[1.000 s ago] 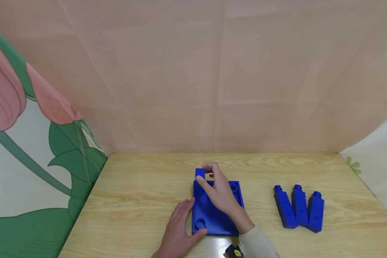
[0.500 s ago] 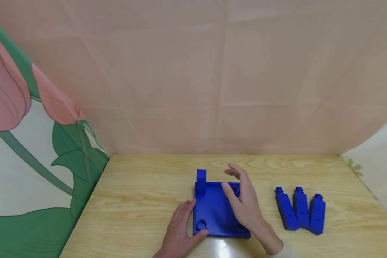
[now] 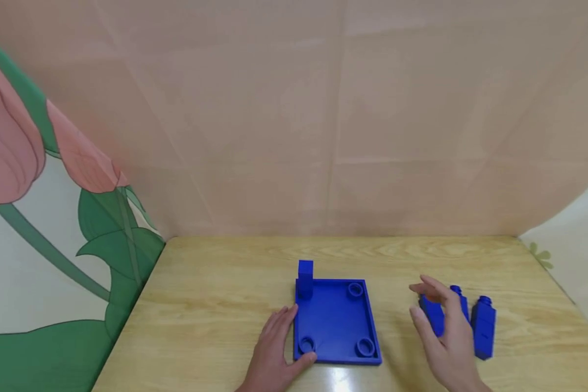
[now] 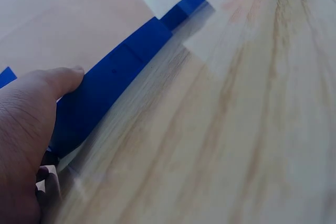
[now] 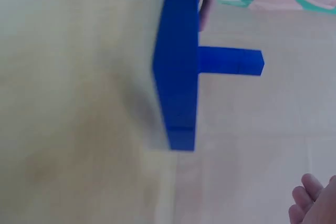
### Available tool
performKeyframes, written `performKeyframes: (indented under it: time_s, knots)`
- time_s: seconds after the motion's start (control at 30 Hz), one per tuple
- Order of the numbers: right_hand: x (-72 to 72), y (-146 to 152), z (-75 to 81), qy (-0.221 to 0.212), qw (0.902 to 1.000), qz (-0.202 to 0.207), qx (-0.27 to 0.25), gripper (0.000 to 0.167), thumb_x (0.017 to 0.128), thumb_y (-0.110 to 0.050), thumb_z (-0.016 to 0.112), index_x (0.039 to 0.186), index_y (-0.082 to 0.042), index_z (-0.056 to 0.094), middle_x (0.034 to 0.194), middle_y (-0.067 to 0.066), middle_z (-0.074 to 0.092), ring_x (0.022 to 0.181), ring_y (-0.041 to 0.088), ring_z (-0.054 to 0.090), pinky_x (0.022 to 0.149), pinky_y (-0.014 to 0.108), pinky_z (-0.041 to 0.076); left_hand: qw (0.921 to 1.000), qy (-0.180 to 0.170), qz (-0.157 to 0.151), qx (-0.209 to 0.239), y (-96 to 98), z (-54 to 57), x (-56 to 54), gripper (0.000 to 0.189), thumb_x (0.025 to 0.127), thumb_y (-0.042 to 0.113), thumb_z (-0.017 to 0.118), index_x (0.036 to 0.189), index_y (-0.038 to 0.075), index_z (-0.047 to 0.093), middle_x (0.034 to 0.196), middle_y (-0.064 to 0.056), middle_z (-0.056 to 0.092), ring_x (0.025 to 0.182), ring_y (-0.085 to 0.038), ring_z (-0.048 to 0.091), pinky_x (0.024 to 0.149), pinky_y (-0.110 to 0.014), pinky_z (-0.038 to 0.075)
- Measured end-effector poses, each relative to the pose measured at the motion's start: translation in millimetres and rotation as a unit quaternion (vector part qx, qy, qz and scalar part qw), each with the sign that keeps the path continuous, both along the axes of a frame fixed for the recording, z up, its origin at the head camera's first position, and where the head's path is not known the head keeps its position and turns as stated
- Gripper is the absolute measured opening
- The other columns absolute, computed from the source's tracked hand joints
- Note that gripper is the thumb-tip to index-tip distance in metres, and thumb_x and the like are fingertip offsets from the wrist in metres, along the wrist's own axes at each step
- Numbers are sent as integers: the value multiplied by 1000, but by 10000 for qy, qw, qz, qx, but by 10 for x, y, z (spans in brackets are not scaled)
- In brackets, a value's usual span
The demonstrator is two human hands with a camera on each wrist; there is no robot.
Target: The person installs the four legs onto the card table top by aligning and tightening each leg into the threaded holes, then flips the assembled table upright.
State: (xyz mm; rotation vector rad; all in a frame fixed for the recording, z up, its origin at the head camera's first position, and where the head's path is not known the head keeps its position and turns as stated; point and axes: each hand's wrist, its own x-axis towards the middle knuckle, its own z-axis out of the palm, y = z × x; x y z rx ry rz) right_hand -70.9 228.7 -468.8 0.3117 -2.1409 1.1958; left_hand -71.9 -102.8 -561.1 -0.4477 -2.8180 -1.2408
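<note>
A blue square board with a raised rim lies on the table, round sockets at its corners. One blue leg stands upright in its back-left corner; in the right wrist view that leg juts out from the board. My left hand holds the front-left corner, thumb over the near rim and fingers along the left side. To the right, my right hand hovers with parted fingers and nothing in them. It partly covers the group of three loose legs, whose ends look threaded.
The wooden table reaches back to a plain pinkish cloth. Tulip-patterned fabric hangs at the left edge, and a pale cloth lines the right side.
My right hand has let go of the upright leg and moved right, over to the loose legs. The leg stays standing in the board, and my left hand keeps its place.
</note>
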Motion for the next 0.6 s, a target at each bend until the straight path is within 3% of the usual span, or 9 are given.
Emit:
performKeyframes:
  time_s: [0.13, 0.23, 0.37, 0.43, 0.6]
  knots:
    - [144, 174, -108, -26, 9995, -209, -255, 63, 96, 20, 66, 156, 8, 53, 131, -20, 70, 127, -2, 60, 109, 12, 41, 10000, 95, 7, 19, 0, -12, 14, 96, 96, 68, 75, 173, 22, 40, 173, -14, 46, 160, -46, 38, 123, -75, 38]
    - [209, 280, -210, 320, 9981, -92, -528, 63, 92, 24, 65, 152, 16, 51, 127, -16, 74, 123, 1, 64, 108, 13, 44, 9999, 101, -1, 37, 2, -19, 12, 96, 97, 67, 76, 173, 22, 40, 174, -14, 45, 161, -47, 37, 123, -75, 37]
    - [294, 371, -290, 443, 9968, -228, -619, 65, 89, 27, 64, 152, 19, 49, 126, -14, 75, 118, 1, 67, 104, 12, 46, 10000, 47, -25, 24, 0, -27, 8, 96, 97, 68, 75, 174, 24, 39, 174, -13, 44, 161, -46, 36, 124, -75, 37]
    - [345, 395, -291, 138, 9970, -532, -539, 67, 91, 26, 65, 155, 14, 49, 126, -22, 72, 117, -3, 65, 103, 11, 45, 10000, 39, -24, 29, -1, -27, 8, 95, 97, 68, 75, 174, 24, 39, 174, -13, 44, 161, -46, 36, 123, -75, 37]
    - [366, 431, -306, -88, 9946, -941, -425, 74, 88, 27, 69, 156, 11, 48, 125, -29, 68, 116, -7, 63, 103, 9, 44, 9998, 176, 8, 52, 2, -18, 4, 95, 96, 65, 77, 173, 22, 41, 172, -14, 47, 160, -46, 39, 122, -75, 39]
